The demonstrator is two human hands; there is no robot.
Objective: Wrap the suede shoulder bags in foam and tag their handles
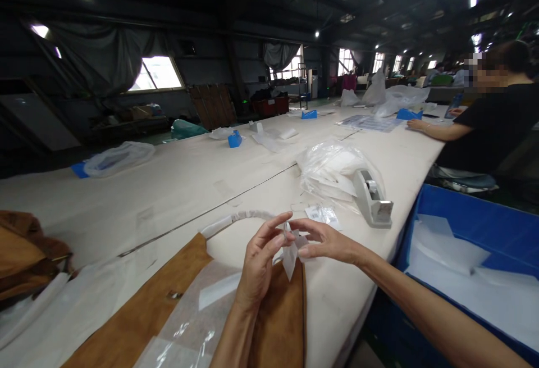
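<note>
Head camera view: fingertips of both hands meet on a small white paper tag (291, 255), which hangs down from the pinch above the brown garment. On the left hand (257, 267), thumb and forefinger press together on the tag's upper left edge while the other fingers curl loosely behind. On the right hand (326, 241), the thumb and forefinger nip the tag's upper right corner, the remaining fingers slightly spread. Just below the hands lies the brown suede-like garment (147, 312), flat on the long white table (189, 182), with a clear plastic sheet (189, 323) lying over part of it and a white gathered collar (236, 219) arcing beyond the fingers. Near the right hand sits a small printed packet (322, 214), and past it a white tape dispenser (373, 196) stands beside a heap of clear plastic bags (332, 168). At the table's right edge is a blue bin (475, 216) holding white sheets. More brown cloth (25, 250) is piled at the far left. Farther along the table lie other plastic bags and 3 small blue boxes, one (234, 139) near the middle. Another person in a black shirt (492, 121) works at the far right, one forearm resting on the table.
</note>
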